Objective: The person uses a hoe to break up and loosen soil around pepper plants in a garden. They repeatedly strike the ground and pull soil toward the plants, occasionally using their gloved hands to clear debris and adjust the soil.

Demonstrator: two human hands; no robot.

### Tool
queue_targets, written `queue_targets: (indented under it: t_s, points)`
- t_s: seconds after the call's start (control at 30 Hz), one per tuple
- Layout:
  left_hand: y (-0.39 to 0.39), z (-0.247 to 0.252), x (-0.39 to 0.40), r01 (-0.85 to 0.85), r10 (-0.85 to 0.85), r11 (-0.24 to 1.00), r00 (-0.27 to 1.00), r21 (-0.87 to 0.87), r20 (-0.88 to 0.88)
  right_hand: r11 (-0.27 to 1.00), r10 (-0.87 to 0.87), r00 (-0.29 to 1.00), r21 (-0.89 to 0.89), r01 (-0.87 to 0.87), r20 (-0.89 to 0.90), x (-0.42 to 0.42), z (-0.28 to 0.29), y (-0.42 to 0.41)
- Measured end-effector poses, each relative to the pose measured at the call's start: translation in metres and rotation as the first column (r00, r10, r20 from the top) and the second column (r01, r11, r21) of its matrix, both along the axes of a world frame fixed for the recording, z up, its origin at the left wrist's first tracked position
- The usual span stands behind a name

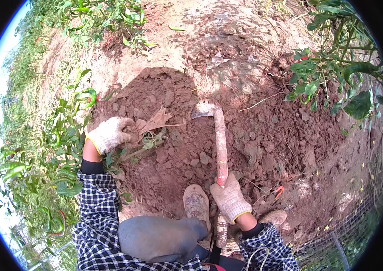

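In a knitted, soil-stained glove, my right hand (230, 197) grips the wooden handle (221, 145) of a hoe, whose lower end passes between my feet. The curved metal hoe blade (205, 109) rests against the loose reddish soil, partly dusted with dirt. My left hand (113, 134), gloved the same way, is closed on a dry brown leaf (156, 121) at the left edge of the dug ground. Just below the leaf lies a small leafy green sprig (152, 140). Part of the left fingers is hidden by the glove's own bulk and the leaf.
Pepper plants (67, 142) with green and red peppers stand close on the left, and another pepper plant (340, 74) at upper right. My shoe (196, 205) is on the soil. A red pepper (279, 192) lies right of the handle. Wire mesh (340, 227) runs along the lower right.
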State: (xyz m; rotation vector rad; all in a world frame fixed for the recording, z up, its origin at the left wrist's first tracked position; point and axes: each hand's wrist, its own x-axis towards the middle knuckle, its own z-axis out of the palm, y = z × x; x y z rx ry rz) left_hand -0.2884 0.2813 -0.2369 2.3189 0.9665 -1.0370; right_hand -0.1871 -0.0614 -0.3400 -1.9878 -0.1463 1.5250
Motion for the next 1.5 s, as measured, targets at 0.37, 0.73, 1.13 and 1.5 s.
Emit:
queue_targets:
  t_s: [0.37,0.73,1.13,1.5]
  points:
    - [-0.019,-0.006,-0.028,-0.188,0.191,0.981,0.981,-0.048,0.046,0.984,-0.049,0.967,0.153,0.09,-0.249,0.001,-0.054,0.046]
    - [-0.034,0.029,-0.029,-0.329,0.388,0.9,0.903,-0.285,0.182,0.913,0.346,0.937,0.216,-0.346,0.043,-0.027,0.019,0.087]
    - [-0.035,0.034,-0.055,-0.608,0.712,0.7,0.633,-0.374,0.305,0.844,0.177,0.91,0.418,-0.336,0.375,0.021,0.075,0.089]
    - [0.034,-0.047,-0.072,-0.597,0.366,0.768,0.705,0.231,0.608,0.883,-0.249,0.967,0.425,0.201,0.061,0.045,0.058,0.042]
